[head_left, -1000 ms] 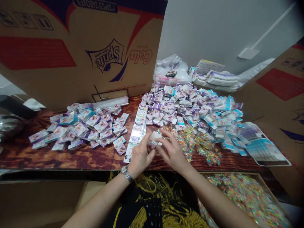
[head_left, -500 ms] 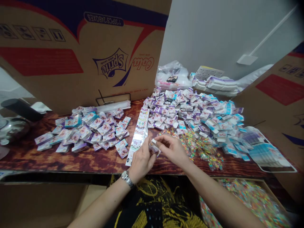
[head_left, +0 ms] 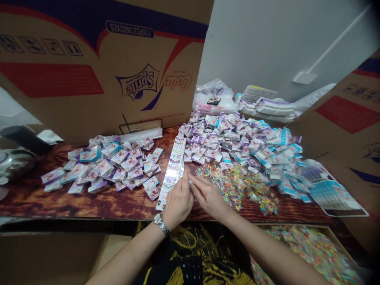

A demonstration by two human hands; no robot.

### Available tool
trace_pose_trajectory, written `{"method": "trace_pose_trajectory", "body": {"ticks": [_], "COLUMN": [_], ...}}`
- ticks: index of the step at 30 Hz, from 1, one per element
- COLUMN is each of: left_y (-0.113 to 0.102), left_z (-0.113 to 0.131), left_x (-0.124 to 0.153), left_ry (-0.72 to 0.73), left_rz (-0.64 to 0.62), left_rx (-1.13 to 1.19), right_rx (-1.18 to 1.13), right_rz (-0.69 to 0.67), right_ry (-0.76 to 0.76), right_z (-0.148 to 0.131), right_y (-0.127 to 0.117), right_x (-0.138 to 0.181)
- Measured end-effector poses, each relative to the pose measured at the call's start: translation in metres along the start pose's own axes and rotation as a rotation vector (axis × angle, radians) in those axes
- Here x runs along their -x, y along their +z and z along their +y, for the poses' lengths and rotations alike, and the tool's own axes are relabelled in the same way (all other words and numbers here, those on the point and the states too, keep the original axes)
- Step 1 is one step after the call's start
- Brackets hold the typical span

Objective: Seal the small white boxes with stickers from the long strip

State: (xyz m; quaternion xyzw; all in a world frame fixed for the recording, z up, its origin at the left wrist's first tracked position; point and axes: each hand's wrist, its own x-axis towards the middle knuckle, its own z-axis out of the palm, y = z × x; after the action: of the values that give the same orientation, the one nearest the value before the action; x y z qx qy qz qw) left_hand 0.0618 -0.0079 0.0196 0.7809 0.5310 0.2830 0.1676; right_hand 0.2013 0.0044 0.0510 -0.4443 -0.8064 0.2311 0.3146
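Fingers of left hand (head_left: 178, 202) and right hand (head_left: 209, 196) pinched shut on a small packet (head_left: 189, 182), mostly hidden, over the worktop (head_left: 89, 202) beside a sticker strip (head_left: 173, 166) — seemingly light, crushable; best gripped by its edges.

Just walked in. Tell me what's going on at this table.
A person sits at a wooden table, left hand and right hand meeting fingertip to fingertip near its front edge; whatever they pinch is hidden. A long printed strip lies beside the left hand. Small purple-and-white boxes sit in a left pile and a bigger right pile, with clear packets of colourful beads by the right hand.
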Motion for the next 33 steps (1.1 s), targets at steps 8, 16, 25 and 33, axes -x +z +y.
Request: {"method": "trace_pose_trajectory", "body": {"ticks": [8, 16, 25, 33], "left_y": [-0.012, 0.021, 0.050, 0.047], "left_z": [0.000, 0.007, 0.008, 0.009], "left_x": [-0.006, 0.009, 0.018, 0.015], "left_ry": [0.048, 0.204, 0.263, 0.262], "left_rz": [0.221, -0.298, -0.463, -0.467], "left_rx": [-0.007, -0.200, -0.377, -0.395], "right_rx": [-0.256, 0.242, 0.379, 0.263], "right_rz": [0.016, -0.065, -0.159, 0.004], "right_ry": [0.259, 0.334, 0.456, 0.507], "right_z": [0.049, 0.085, 0.084, 0.090], "right_y": [-0.011, -0.014, 0.031, 0.032], "right_x": [-0.057, -0.045, 0.029, 0.021]}}
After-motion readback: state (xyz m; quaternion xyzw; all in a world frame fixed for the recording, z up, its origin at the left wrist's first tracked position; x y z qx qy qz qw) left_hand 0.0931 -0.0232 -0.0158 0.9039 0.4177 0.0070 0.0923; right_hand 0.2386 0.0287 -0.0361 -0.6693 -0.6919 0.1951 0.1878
